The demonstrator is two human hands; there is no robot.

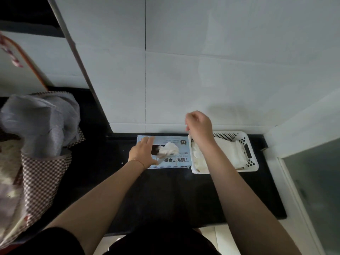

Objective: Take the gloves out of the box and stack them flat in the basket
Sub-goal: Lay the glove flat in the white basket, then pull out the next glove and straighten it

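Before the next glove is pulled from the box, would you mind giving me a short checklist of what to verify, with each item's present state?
1. Box held steady: ok, left hand rests flat on it.
2. Glove ready to pull: ok, one sticks out of the opening.
3. Right hand free: cannot tell, raised above the basket with fingers curled.
4. Gloves in basket flat: ok on the right side, crumpled on the left.
5. Basket beside box: ok.
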